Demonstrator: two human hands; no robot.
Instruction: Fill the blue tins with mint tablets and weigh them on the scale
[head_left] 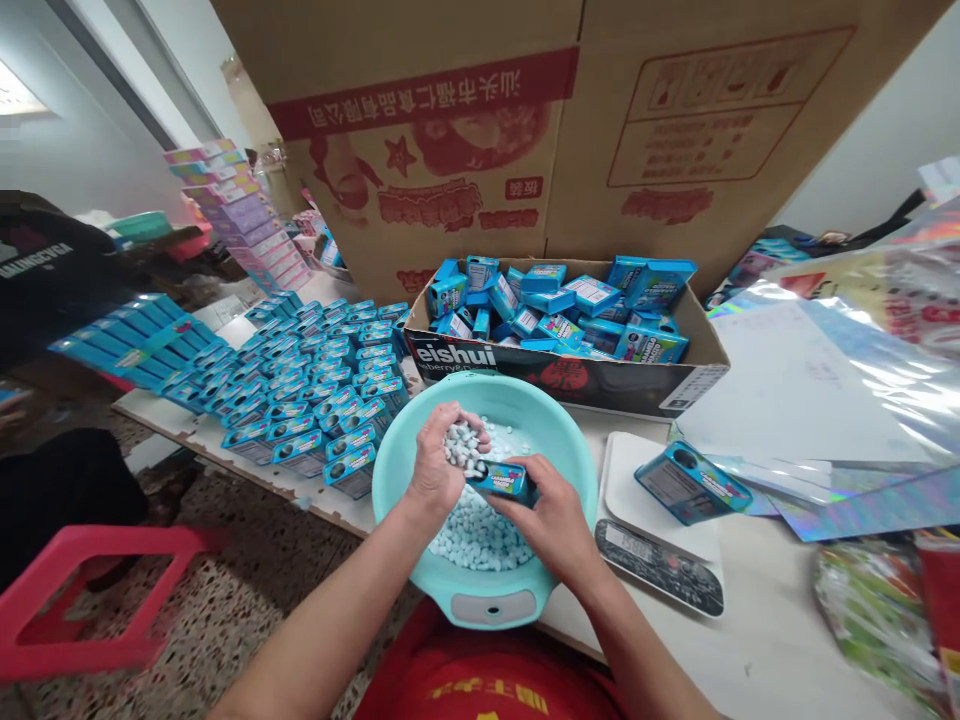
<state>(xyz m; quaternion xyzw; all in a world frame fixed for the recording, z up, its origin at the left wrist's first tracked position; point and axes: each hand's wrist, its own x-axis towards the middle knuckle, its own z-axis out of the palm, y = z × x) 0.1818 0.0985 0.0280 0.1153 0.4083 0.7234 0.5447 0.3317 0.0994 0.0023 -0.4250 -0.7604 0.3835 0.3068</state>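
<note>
A turquoise plastic basin [394, 440] in front of me holds many small white candies [484, 535]. Over it, my left hand [442, 465] is cupped around a heap of the same candies [465, 447]. My right hand [551, 510] grips a small blue candy box [504, 480], thumb and fingers on its sides. The box's left end, where its opening seems to be, meets the candies at my left fingers. On the right, a white kitchen scale [630, 480] stands beside the basin, with another blue box [690, 482] upright on or next to its platform.
Rows of blue boxes [300, 390] stand left of the basin. Behind it, an open carton [570, 385] is piled with more boxes, against a tall cardboard box [585, 130]. Shiny plastic sheets [840, 370] lie at right. A red stool [105, 590] is on the floor at left.
</note>
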